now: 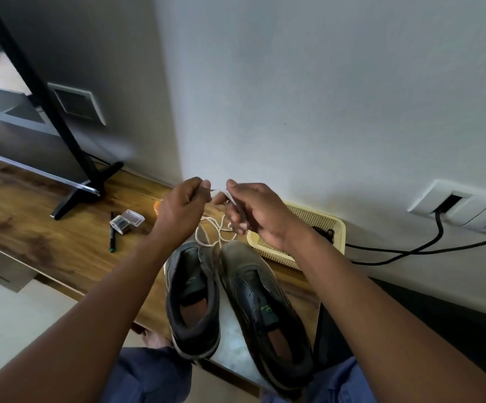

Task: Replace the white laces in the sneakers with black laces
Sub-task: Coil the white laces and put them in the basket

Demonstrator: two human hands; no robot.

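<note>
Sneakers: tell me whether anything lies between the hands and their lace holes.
Nothing visible does. Both sneakers sit unlaced, tops uncovered, just below the left hand and right hand, which pinch a white lace above the toes. Its slack loops on the table beyond the toes. The basket stands to the right.

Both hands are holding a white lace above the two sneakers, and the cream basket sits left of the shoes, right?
Not quite. The head view shows the basket right of the sneakers, against the wall. The rest holds: left hand and right hand hold the white lace above them.
</note>
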